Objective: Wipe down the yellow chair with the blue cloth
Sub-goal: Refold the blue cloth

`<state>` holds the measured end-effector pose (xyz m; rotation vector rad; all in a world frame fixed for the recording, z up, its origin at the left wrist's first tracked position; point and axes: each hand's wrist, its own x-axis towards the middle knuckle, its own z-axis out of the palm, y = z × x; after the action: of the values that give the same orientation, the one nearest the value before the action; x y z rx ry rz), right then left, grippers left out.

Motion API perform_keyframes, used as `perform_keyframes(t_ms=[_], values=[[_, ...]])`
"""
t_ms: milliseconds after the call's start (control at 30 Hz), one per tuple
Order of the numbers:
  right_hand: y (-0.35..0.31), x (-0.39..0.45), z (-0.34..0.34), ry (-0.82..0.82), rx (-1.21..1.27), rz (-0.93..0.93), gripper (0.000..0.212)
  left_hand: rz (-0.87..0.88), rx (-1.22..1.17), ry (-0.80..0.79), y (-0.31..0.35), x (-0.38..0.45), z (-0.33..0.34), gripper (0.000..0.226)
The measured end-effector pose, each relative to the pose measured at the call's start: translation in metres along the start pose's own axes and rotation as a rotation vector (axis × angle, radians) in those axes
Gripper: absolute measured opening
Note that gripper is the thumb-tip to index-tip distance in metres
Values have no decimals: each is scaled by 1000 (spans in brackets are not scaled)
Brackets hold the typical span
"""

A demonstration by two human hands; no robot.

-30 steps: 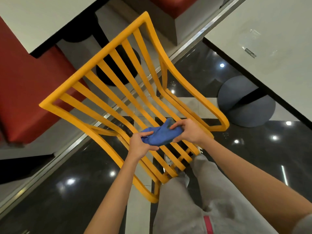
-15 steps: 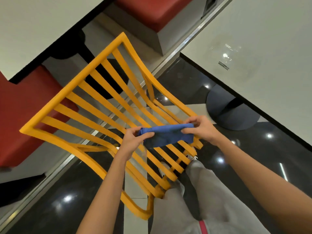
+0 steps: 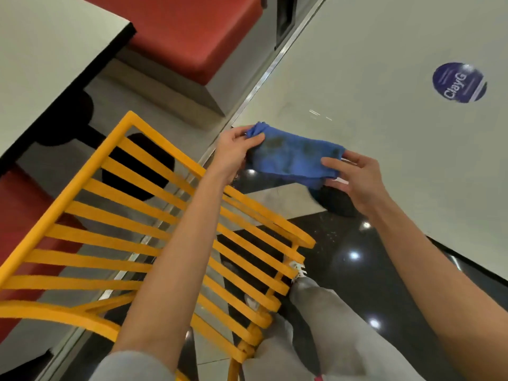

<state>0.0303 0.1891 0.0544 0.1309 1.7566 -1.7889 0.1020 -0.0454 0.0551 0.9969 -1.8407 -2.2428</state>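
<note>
Fingers (image 3: 254, 138) of left hand (image 3: 235, 152): pinching cloth (image 3: 295, 158) at its 9 o'clock end. Right hand (image 3: 354, 177): thumb and fingers pinching the 3 o'clock end. Cloth: blue, dark smudges, stretched between both hands, lifted clear of chair (image 3: 132, 240). Chair: yellow, slatted, at 7 o'clock of cloth, under left forearm. Table (image 3: 384, 78): white, behind cloth, bearing round sticker (image 3: 459, 82).
</note>
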Motion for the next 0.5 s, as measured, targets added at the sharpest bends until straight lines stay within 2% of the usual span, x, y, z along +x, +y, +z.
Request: perform_keyframes(t_ms=[100,267,500], values=[[-18,20,-9,114,7,-56,37,68,77,18,16,41,26,18],[-39,48,-17,239,-35,-171,24,198,265,47,26,91,59,29],[-25,73,-28,311,-251,-236,36,397,621,31,20,119,81,35]])
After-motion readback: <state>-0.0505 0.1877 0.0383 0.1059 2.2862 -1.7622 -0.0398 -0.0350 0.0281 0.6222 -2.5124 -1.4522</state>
